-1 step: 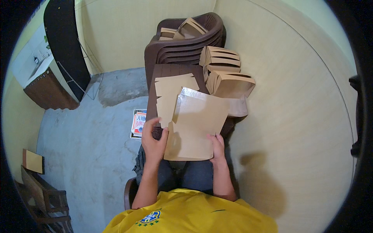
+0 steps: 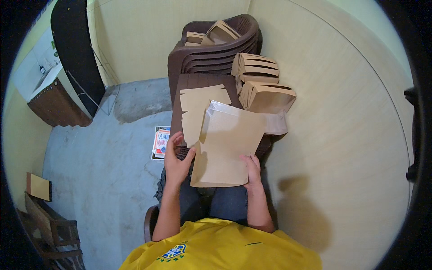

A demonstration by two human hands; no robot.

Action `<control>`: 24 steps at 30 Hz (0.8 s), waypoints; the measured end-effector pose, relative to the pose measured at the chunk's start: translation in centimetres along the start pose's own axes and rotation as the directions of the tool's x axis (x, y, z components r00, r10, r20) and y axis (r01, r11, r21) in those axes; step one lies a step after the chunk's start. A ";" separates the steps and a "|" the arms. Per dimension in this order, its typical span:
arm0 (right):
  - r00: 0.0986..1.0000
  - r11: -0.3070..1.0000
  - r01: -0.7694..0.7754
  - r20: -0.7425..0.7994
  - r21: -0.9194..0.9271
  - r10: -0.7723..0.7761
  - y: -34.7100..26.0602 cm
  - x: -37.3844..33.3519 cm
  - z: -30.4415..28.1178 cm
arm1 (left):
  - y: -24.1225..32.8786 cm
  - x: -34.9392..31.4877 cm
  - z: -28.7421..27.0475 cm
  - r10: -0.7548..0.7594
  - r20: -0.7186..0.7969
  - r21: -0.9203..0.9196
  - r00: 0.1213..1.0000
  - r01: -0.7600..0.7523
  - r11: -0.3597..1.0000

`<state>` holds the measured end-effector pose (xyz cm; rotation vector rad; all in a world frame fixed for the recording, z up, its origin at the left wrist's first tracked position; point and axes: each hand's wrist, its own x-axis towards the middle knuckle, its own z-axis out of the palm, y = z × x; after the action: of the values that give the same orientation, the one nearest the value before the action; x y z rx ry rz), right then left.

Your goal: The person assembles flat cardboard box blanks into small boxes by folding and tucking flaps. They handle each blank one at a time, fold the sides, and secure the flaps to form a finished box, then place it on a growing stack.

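Observation:
A brown cardboard sheet (image 2: 229, 144), with a fold along its left side and a shiny strip at its upper left, is tilted above my lap. Its lower right edge is pinched by my right hand (image 2: 253, 168), thumb on the upper face. My left hand (image 2: 179, 159) is open at the sheet's left edge; the thumb tip touches or nearly touches it, and the fingers are spread apart. Beyond the held sheet, a flat cut cardboard blank (image 2: 198, 101) with notched edges lies on a brown plastic surface (image 2: 189, 81).
Folded cardboard boxes (image 2: 265, 92) stand in a row on the right, beside the wall. More folded card pieces (image 2: 219, 33) rest in the stacked brown chairs (image 2: 211, 58) at the back. On the floor at left is a container of printed packets (image 2: 161, 143).
My left fingers have lifted slightly and moved back from the blank, spreading away from the sheet. The sheet and my right hand have hardly moved.

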<state>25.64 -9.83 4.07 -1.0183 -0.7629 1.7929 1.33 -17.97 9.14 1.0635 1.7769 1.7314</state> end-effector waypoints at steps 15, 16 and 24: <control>0.989 0.988 0.131 0.085 -0.085 -0.124 0.1 -0.4 2.7 | -1.8 -0.1 -0.4 -0.248 0.380 -0.127 0.891 0.316 0.940; 0.988 0.987 0.129 0.100 -0.092 -0.120 0.0 -0.4 2.7 | -2.0 0.0 -0.4 -0.275 0.390 -0.132 0.879 0.349 0.928; 0.990 0.977 0.107 0.114 -0.185 -0.087 0.0 -0.6 2.7 | -2.8 0.8 -0.7 -0.361 0.357 0.012 0.861 0.382 0.924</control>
<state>23.46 -10.55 5.52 -0.9973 -1.0489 1.7236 -0.25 -17.60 6.69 0.8683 1.5651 1.2590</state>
